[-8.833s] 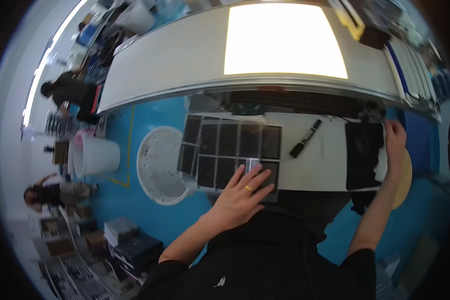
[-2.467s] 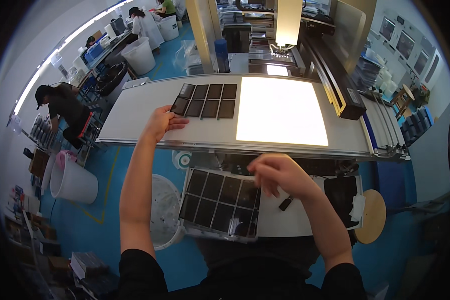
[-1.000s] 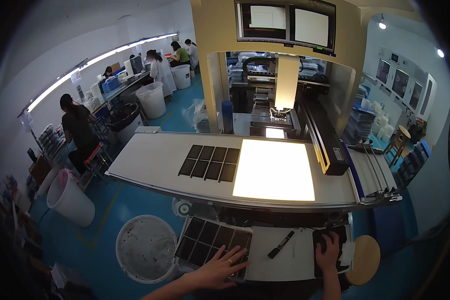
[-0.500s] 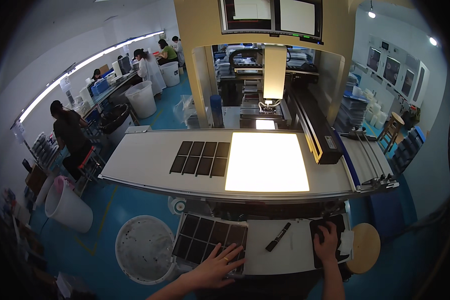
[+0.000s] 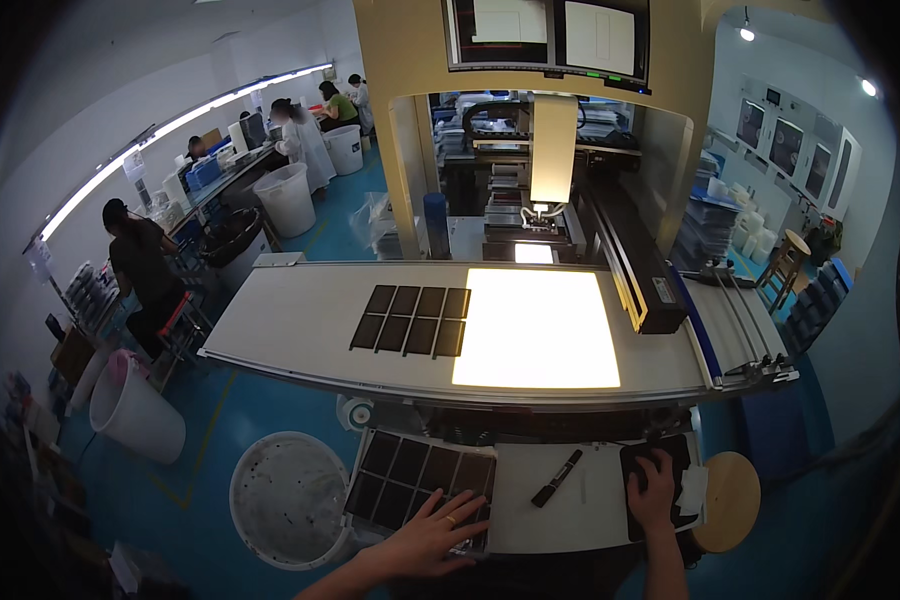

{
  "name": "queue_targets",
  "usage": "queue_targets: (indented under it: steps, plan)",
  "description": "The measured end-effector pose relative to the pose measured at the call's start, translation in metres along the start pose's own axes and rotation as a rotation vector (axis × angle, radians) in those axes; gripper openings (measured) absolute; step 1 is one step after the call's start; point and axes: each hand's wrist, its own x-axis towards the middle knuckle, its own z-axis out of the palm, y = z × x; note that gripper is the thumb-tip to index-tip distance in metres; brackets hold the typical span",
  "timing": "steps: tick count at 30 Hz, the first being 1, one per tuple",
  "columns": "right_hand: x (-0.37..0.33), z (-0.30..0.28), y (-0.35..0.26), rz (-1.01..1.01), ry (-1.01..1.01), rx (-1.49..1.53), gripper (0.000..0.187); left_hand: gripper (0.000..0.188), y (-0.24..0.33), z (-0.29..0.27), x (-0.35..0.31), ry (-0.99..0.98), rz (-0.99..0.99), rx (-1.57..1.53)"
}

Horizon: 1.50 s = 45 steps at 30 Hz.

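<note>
My left hand (image 5: 437, 533) lies palm down with fingers spread on a stack of dark panel sheets (image 5: 395, 455), over its lower right part. Pale lines divide the top sheet into rectangles. On the right, my right hand (image 5: 652, 493) curls over a black pad (image 5: 678, 452); whatever is under the fingers is hidden. A black marker pen (image 5: 557, 478) lies on the white work surface (image 5: 525, 515) between my hands. Beyond, a grid of dark rectangular panels (image 5: 410, 320) rests on the white machine bed (image 5: 280, 315), its right edge on the bright light panel (image 5: 537, 328).
A large white bin (image 5: 288, 500) stands left of the work surface, a round wooden stool (image 5: 730, 500) right of it. The machine's head (image 5: 552, 150) hangs behind the bed, below two screens (image 5: 550, 35). Several people sit or stand at a bench (image 5: 210, 185) far left.
The panel grid on the machine bed has shifted right, and its edge now overlaps the light panel. Both hands stay nearly where they were. The view has tilted very slightly.
</note>
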Motion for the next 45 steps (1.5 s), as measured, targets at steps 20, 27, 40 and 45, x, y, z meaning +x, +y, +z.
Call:
queue_targets:
  steps: [20, 27, 40, 45]
  plan:
    - [0.001, 0.000, 0.002, -0.001, -0.056, -0.024, 0.041, 0.071, 0.009, -0.006, 0.009, 0.128, -0.070, -0.133]
    - [0.003, 0.000, 0.004, 0.004, 0.024, -0.024, 0.041, 0.071, 0.010, -0.006, 0.009, 0.126, -0.136, -0.117]
    - [0.003, 0.001, 0.004, 0.015, 0.027, -0.026, 0.042, 0.071, 0.010, -0.007, 0.011, 0.127, -0.103, -0.145]
    - [0.004, 0.000, 0.002, 0.002, 0.023, -0.030, 0.043, 0.070, 0.009, -0.005, 0.011, 0.169, -0.123, -0.147]
